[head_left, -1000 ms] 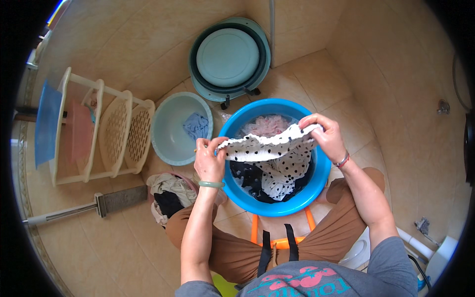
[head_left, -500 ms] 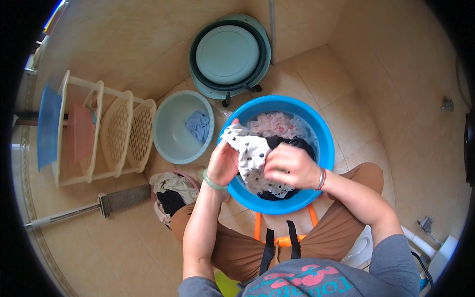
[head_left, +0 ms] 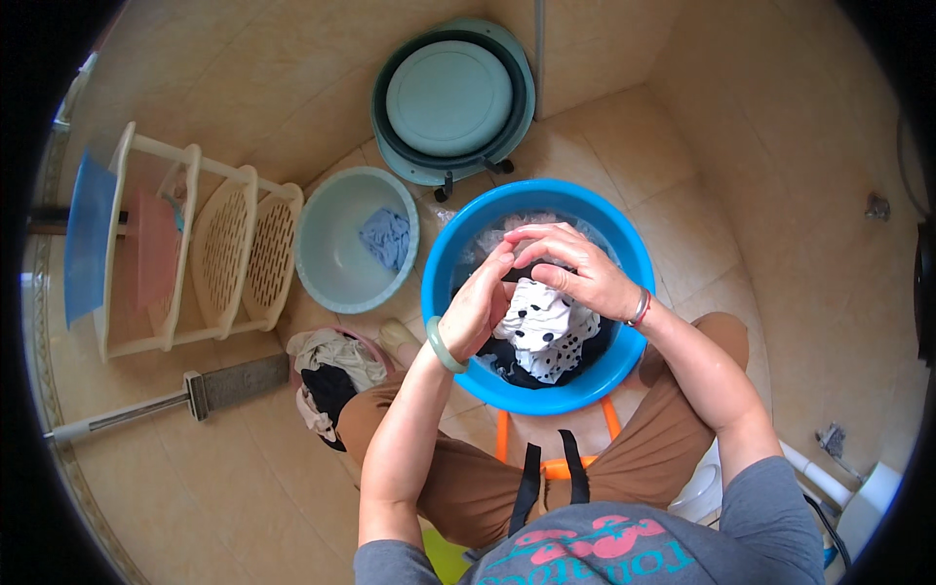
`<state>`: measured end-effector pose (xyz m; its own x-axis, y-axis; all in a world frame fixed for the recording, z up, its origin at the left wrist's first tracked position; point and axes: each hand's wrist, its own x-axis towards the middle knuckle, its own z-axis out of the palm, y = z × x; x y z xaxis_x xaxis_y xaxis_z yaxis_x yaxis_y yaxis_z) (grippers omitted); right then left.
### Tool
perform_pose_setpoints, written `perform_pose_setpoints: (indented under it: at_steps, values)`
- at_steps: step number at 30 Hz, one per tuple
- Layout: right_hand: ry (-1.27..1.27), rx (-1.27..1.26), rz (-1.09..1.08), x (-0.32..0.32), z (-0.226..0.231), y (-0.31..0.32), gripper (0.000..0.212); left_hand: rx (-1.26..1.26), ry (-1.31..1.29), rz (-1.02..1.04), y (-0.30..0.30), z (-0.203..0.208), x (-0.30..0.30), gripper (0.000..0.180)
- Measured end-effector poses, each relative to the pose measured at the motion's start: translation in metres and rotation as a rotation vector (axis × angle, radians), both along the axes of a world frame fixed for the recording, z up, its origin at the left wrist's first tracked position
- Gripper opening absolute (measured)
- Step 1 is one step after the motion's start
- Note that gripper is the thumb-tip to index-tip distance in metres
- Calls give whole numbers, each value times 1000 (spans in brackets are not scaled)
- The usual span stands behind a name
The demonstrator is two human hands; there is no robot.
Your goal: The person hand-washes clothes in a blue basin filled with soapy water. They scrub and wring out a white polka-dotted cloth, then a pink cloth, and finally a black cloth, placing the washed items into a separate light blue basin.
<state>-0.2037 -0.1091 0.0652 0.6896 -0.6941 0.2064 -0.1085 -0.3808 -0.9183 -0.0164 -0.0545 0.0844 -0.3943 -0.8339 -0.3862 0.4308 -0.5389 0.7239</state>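
A white cloth with black dots (head_left: 542, 322) lies bunched on dark wet laundry (head_left: 595, 353) in a blue tub (head_left: 639, 322). My left hand (head_left: 472, 308), a pale green bangle on its wrist, is at the cloth's left side, fingers stretched up and palm turned inward. Its edge seems to touch the cloth. Just above the cloth is my right hand (head_left: 582, 274), fingers extended and thumb apart, nothing in it. The fingertips of both hands come close together over the tub. Pale pink laundry (head_left: 487, 237) shows partly behind them in the water.
Left of the tub stands a pale green basin (head_left: 322, 255) with a blue cloth (head_left: 386, 239). A folded green tub (head_left: 448, 97) leans at the back wall. A cream rack (head_left: 224, 244), a flat mop (head_left: 239, 385) and a pink basin of clothes (head_left: 336, 375) are at the left.
The dotted cloth, held up and stretched between both hands before, has gone down into the tub in a bunch. My right hand has risen and opened; my left hand has shifted right.
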Motion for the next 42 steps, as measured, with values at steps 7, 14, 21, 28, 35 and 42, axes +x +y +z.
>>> perform_pose_setpoints:
  at_steps: [7,14,21,28,35,42]
  values:
    - [53,3,4,4,-15,15,37,-68,-236,-44,7,-12,1,87]
    - [188,-186,-71,4,-6,19,22,75,-139,-66,5,0,2,90]
    - [-214,524,-349,-7,-6,19,24,-128,-494,-158,7,-18,27,66]
    - [-396,834,-347,-9,-13,15,20,-119,-508,-30,7,-11,26,22]
    - [-401,717,-313,-3,-14,16,17,-31,-381,225,6,-14,11,26]
    - [228,357,-155,-2,19,19,22,-31,-420,218,5,-9,6,32]
